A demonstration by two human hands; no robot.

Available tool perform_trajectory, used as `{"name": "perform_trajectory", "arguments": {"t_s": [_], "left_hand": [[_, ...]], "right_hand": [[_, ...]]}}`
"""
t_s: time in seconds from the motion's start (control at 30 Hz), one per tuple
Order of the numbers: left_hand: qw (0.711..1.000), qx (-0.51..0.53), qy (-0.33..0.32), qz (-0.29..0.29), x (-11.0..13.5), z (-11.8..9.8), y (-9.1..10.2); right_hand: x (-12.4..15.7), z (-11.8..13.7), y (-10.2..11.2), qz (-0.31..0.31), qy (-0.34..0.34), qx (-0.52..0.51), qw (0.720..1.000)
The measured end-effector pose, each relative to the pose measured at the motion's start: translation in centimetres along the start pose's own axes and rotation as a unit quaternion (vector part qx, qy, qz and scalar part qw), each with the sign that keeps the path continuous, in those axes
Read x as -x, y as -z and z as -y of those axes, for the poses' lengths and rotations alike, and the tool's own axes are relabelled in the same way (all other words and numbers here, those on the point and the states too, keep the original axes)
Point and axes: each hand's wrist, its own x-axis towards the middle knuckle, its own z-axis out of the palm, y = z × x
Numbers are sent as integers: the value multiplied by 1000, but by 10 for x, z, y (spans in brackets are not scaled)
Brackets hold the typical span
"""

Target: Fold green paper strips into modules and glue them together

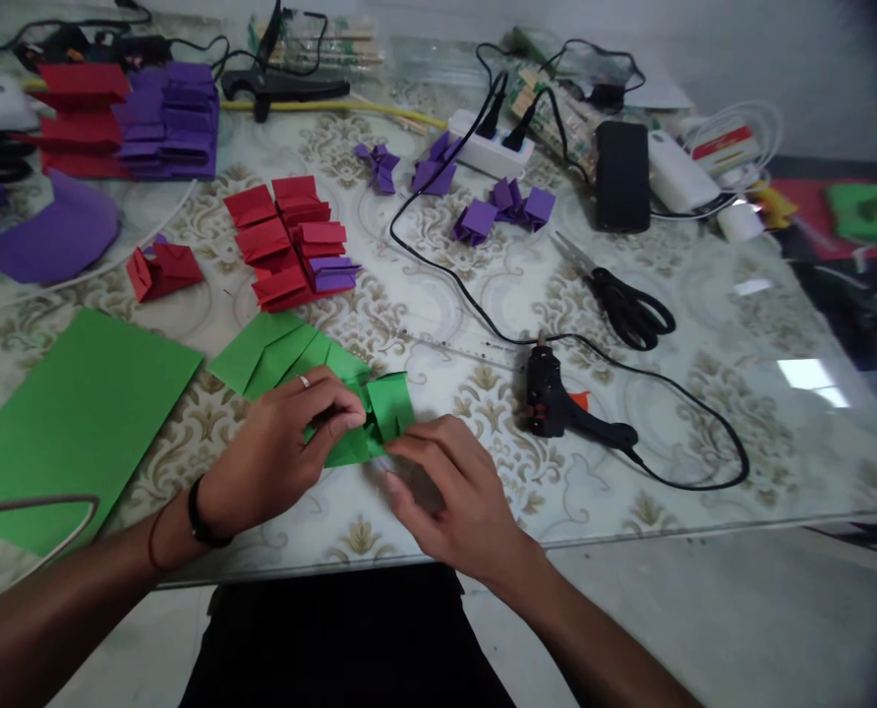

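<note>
Your left hand (272, 447): thumb and forefinger tips together at the folded green paper (389, 405), hiding part; can't tell if gripping. Your right hand (460, 492): half-curled, thumb apart, fingertips at its right flap. Paper's near the table's (586, 511) front edge; green sheet (77, 423) left, glue gun (546, 393) right, scissors (630, 305) beyond.

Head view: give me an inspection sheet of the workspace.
Surface: glossy cream table, gold floral pattern.
Job's things: folded green paper piece at both hands; flat rectangular green paper sheet leftward.
Clutter: folded red paper blocks, small purple paper pieces, black-handled metal scissors, black glue gun.
Grips: left hand, fingertips close together over the paper; right hand, thumb and fingers apart, beside it.
Cables: thin black cord loops from the glue gun toward a white power strip.
Surroundings: pale floor.
</note>
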Motion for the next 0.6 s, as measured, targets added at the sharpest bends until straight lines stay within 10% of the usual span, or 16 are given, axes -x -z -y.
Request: {"name": "perform_trajectory", "arguments": {"t_s": [0.6], "left_hand": [[999,30,10,10,0,-1,4]], "right_hand": [[-33,6,-10,62,-133,-47,988]]}}
